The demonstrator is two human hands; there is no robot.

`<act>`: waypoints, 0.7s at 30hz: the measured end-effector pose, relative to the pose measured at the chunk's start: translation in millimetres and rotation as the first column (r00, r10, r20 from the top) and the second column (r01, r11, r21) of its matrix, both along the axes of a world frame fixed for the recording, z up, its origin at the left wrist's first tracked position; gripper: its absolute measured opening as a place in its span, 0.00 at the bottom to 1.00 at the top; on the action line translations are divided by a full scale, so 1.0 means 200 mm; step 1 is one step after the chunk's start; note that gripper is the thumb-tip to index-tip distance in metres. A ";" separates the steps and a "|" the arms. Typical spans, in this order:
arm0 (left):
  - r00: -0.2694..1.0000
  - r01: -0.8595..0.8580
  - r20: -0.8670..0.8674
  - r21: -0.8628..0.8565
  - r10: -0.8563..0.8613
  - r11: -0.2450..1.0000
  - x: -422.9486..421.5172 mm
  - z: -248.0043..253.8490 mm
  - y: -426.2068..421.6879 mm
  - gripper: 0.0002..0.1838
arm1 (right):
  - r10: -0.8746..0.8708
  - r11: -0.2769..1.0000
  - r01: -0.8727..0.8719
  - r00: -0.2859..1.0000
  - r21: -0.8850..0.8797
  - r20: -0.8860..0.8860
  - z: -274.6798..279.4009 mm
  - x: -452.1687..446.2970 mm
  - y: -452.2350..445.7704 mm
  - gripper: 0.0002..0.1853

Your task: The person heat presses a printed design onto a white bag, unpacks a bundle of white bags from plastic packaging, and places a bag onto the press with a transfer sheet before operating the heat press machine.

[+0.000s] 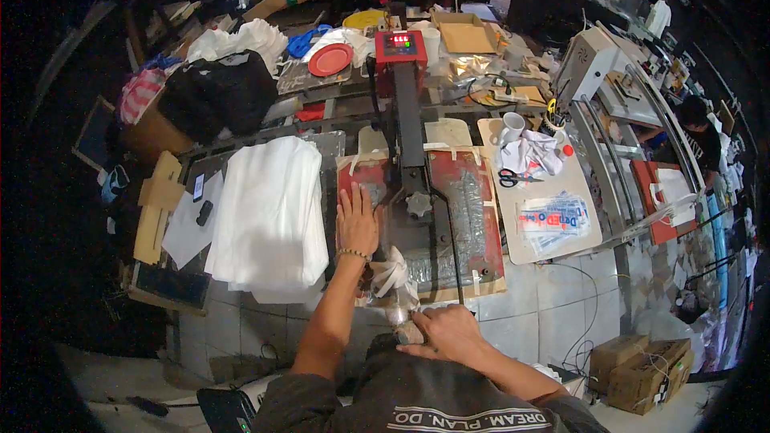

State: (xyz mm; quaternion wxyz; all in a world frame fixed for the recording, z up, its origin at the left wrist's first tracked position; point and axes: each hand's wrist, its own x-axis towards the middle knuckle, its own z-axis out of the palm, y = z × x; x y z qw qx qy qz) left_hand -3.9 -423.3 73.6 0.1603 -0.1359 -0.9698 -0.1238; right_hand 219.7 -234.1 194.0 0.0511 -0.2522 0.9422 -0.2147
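Note:
My left hand lies flat with its fingers stretched out on the left edge of the heat press, beside its metal arm. A beaded bracelet is on that wrist. Close to my body, my right hand is wrapped round the end of the press handle. A whitish cloth is tied round the handle's lower part. The red control box with a lit display tops the press. Left of the press lies a stack of white fabric sheets.
On the right board are a mug, white cloth, black scissors and printed transfers. Another press stands beyond. A person is at the far right. Cardboard boxes sit on the floor.

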 end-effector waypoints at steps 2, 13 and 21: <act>1.000 -0.002 0.000 -0.019 0.002 1.000 0.00 0.00 0.00 0.32 | 0.002 1.000 -0.002 1.000 -0.001 -0.005 0.01 0.00 0.00 0.35; 1.000 -0.007 0.007 -0.010 0.007 1.000 0.00 -0.01 0.00 0.33 | 0.017 0.999 -0.016 1.000 -0.037 0.013 0.03 -0.01 0.01 0.34; 1.000 -0.003 0.021 0.030 0.002 1.000 0.00 0.02 0.00 0.31 | 0.015 0.999 -0.015 1.000 -0.031 0.016 0.01 -0.01 0.00 0.34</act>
